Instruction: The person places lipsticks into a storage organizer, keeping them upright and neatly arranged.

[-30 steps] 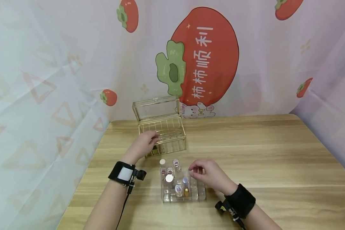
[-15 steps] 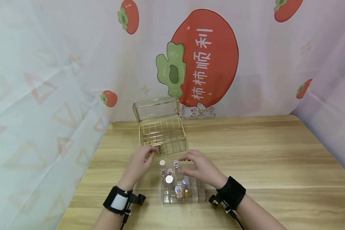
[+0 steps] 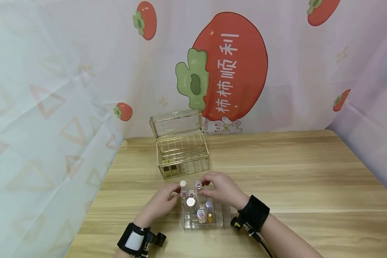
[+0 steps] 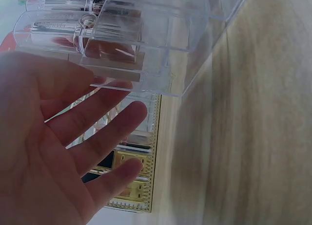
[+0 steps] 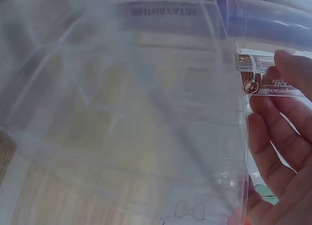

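A clear stepped lipstick organizer (image 3: 219, 216) holds several upright tubes. My right hand (image 3: 224, 188) reaches over its back; thumb and fingers pinch a clear-capped lipstick (image 5: 273, 81) with a gold-toned ring, still standing in the organizer. My left hand (image 3: 162, 199) is at the organizer's back left corner, beside a white-capped tube (image 3: 182, 183). In the left wrist view its fingers spread fairly straight, thumb and index right at the clear edge. A purple tube (image 5: 273, 20) lies next to the pinched lipstick in the right wrist view.
Behind the organizer stands a gold-framed glass box (image 3: 193, 166), its lid (image 3: 177, 125) raised. Several dark and gold tubes (image 3: 171, 170) sit in its front left compartments. A patterned curtain (image 3: 290, 71) hangs along the back of the wooden table (image 3: 293, 179).
My left hand has come away from the glass box, toward me, to the organizer's left side. My right hand has moved left from the organizer's right side to the lipstick at its back.
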Motion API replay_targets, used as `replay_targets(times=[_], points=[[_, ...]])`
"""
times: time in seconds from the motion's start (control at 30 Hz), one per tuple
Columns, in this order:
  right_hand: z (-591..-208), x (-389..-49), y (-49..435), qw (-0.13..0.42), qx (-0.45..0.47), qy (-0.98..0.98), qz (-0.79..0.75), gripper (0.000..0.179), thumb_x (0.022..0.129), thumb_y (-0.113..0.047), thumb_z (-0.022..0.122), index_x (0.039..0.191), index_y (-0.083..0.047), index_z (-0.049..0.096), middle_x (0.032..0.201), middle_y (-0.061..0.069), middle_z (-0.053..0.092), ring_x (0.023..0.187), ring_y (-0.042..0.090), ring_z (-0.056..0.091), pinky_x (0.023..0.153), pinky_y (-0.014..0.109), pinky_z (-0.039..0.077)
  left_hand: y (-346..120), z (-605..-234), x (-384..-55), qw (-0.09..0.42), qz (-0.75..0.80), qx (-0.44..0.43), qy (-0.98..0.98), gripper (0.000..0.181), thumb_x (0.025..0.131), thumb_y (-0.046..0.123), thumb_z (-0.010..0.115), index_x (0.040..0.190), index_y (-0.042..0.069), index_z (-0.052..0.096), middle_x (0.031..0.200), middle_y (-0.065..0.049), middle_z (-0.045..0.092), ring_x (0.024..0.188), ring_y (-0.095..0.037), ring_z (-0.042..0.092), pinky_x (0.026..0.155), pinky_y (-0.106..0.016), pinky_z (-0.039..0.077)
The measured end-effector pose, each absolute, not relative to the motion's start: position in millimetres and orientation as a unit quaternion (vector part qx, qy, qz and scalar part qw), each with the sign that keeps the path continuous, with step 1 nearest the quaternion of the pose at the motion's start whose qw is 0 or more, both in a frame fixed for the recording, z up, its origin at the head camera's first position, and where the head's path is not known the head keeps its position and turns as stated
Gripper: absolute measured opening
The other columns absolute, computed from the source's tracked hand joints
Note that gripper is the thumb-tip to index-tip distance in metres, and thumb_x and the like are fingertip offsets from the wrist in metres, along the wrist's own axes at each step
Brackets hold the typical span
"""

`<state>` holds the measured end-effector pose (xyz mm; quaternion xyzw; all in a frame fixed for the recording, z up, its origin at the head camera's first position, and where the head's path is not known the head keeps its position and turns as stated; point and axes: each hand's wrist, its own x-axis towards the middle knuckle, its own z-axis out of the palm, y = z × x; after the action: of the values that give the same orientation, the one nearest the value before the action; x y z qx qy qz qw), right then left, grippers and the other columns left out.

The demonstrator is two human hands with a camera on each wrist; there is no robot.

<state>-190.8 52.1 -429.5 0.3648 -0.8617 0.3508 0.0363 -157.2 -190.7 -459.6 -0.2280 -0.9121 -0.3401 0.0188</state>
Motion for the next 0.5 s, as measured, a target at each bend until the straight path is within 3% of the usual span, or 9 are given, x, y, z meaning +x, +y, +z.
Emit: replay_targets(times=[0.3, 0.5], points=[[-416, -194, 54, 0.066, 0.374, -0.842, 0.384, 0.021, 0.08, -0.024, 0.075, 0.098, -0.013, 0.072, 0.089, -0.006, 0.07, 0.082, 0.005, 0.059, 0.073, 0.028, 0.056, -188, -452, -160, 0.029, -0.303, -0.219, -0.927, 0.015, 0.088, 0.004, 0.058, 0.101, 0.008, 0.064, 0.095, -0.007, 0.068, 0.091, -0.019, 0.06, 0.081, -0.043, 0.055], [-404, -190, 60, 0.084, 0.365, -0.821, 0.431, 0.018, 0.081, -0.024, 0.074, 0.097, -0.016, 0.072, 0.089, -0.006, 0.071, 0.083, 0.005, 0.059, 0.067, 0.033, 0.055, -188, -427, -166, 0.063, -0.362, -0.201, -0.908, 0.026, 0.09, -0.001, 0.056, 0.115, 0.004, 0.064, 0.109, -0.008, 0.068, 0.1, -0.017, 0.059, 0.088, -0.044, 0.053]])
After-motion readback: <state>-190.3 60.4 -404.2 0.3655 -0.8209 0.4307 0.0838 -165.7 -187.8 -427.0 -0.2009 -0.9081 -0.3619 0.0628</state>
